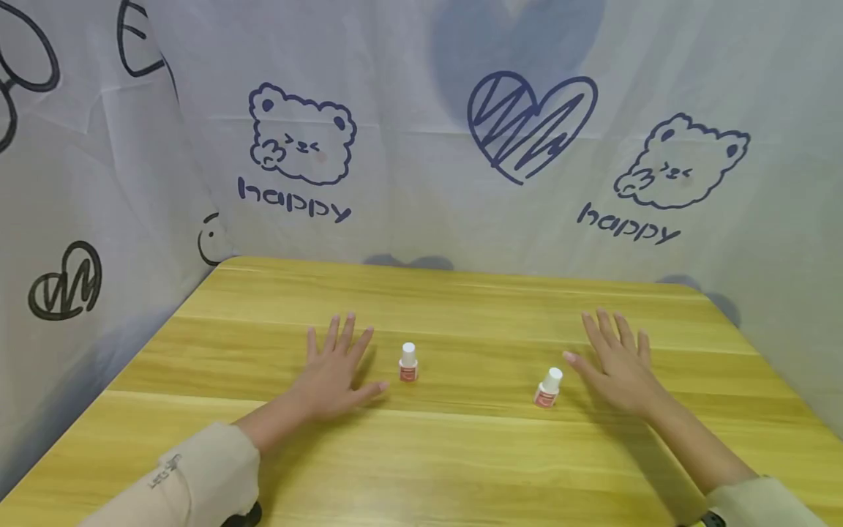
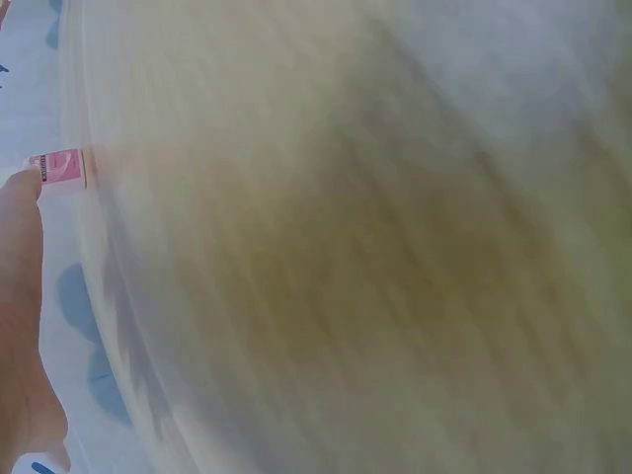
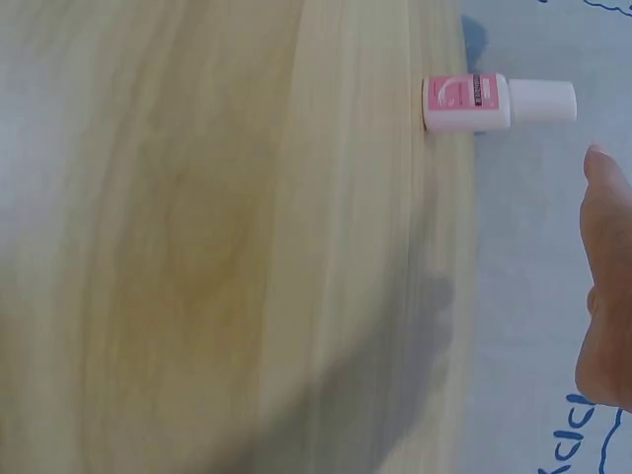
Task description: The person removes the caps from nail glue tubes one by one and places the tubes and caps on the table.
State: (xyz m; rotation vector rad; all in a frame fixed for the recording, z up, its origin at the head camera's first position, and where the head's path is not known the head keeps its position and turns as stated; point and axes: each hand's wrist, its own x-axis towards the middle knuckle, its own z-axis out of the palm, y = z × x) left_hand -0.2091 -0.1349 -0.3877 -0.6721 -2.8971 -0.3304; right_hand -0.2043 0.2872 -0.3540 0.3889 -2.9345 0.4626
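Observation:
Two small white bottles with white caps and pink-red labels stand upright on a wooden table (image 1: 421, 468). The left bottle (image 1: 408, 364) is just right of my left hand (image 1: 332, 377), whose fingers are spread and hold nothing. Nearer the front stands the right bottle (image 1: 548, 389), left of my right hand (image 1: 622, 369); that hand is spread too and grips nothing. In the left wrist view my thumb (image 2: 22, 267) overlaps the cap end of a bottle (image 2: 64, 170). The right wrist view has the other bottle (image 3: 469, 104) apart from my thumb (image 3: 607, 217).
A pale cloth (image 1: 421, 183) with drawn bears, hearts and the word "happy" hangs behind the table. More of this cloth (image 1: 132, 183) covers the left side. The table's far edge (image 1: 474, 273) runs along the cloth.

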